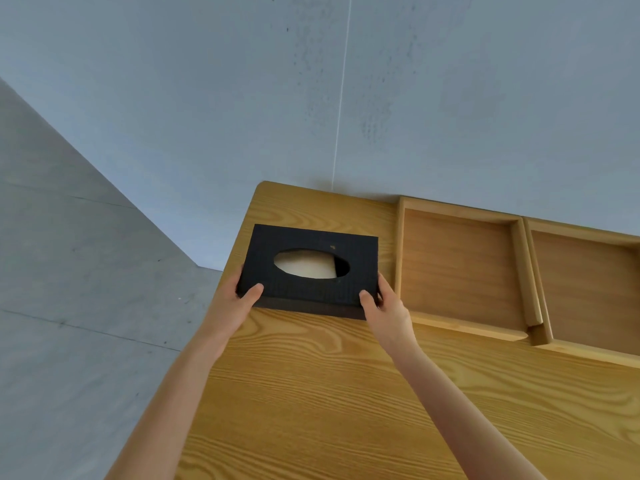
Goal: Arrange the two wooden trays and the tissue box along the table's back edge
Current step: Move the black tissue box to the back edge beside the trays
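Near the back left corner of a wooden worktop point(346, 393), a black tissue box point(308, 268) with an oval opening on top is held between two bare hands. The left hand point(242, 299) clasps the box's near left corner, thumb lying on its top. The right hand point(381, 306) clasps the near right corner the same way, fingers curled along the side. Just right of the box, one wooden tray point(460, 271) sits against the grey wall point(381, 98), with a second wooden tray point(588, 289) touching its right side, partly cut off by the frame.
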